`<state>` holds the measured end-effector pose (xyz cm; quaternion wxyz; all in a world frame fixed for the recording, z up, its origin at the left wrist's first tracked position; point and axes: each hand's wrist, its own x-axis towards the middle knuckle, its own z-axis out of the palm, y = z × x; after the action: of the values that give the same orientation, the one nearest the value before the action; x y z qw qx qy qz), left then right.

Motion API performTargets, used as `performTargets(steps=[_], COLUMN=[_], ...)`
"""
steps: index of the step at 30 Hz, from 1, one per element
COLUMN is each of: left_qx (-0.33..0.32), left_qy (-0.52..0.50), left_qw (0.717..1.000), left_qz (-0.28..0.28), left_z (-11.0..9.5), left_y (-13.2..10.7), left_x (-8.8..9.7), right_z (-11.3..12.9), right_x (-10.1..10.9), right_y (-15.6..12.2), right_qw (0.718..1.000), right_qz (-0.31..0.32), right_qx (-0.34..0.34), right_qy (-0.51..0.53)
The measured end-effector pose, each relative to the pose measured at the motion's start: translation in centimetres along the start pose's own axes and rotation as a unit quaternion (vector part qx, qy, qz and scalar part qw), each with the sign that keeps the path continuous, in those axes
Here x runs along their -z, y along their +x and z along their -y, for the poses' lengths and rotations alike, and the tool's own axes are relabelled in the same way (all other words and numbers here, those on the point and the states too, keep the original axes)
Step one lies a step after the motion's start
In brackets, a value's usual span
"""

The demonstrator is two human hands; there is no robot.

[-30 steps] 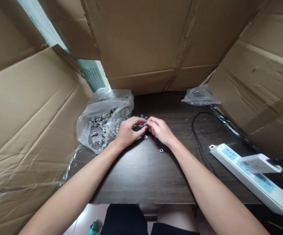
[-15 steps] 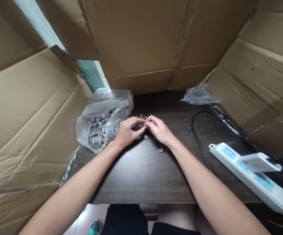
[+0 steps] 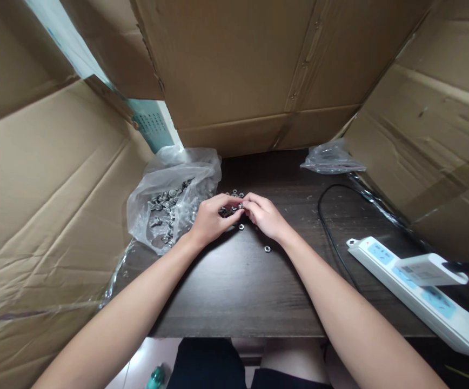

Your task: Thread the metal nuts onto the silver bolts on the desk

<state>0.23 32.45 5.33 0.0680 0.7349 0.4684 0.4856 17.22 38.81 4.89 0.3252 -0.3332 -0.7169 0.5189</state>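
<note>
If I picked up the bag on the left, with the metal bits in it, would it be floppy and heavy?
The bag would probably flop and crumple, as its thin plastic is wrinkled. It may feel heavy for its size, since it holds lots of metal bits. Those would likely shift about, because they look loose and jumbled.

On the table [image 3: 234, 302], the bag [image 3: 196, 168] with bolts [image 3: 172, 193] in it lies left, the power strip [image 3: 380, 270] right, and nuts [image 3: 267, 249] between them
</note>
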Motion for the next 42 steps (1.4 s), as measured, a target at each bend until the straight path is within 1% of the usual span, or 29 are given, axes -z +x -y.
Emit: performTargets(steps=[5,12,21,27,36,42], left_qx=[0.008,0.002,0.002,0.001,0.008,0.018], left_qy=[-0.008,-0.001,-0.003,0.002,0.000,0.005], left_qw=[1.000,1.000,1.000,1.000,1.000,1.000], left_qz=[0.002,-0.003,0.000,-0.004,-0.001,0.000], left_z=[-0.07,0.09,0.01,0.09,0.41,0.54], left_y=[0.07,-0.07,0.02,0.02,-0.08,-0.13], left_x=[0.09,-0.01,0.04,0.05,-0.02,0.01], right_z=[0.25,0.05,0.17,-0.04,0.08,0.23], right_x=[0.01,0.03,0.02,0.02,-0.05,-0.05], right_y=[-0.03,0.03,-0.06,-0.01,-0.06,-0.07], right_qw=[1.000,1.000,1.000,1.000,1.000,1.000], right_qz=[0.000,-0.005,-0.001,-0.013,-0.002,-0.014], right_qx=[0.008,-0.013,0.001,-0.005,0.001,-0.005], right_qy=[-0.014,0.023,-0.014,0.003,-0.013,-0.002])
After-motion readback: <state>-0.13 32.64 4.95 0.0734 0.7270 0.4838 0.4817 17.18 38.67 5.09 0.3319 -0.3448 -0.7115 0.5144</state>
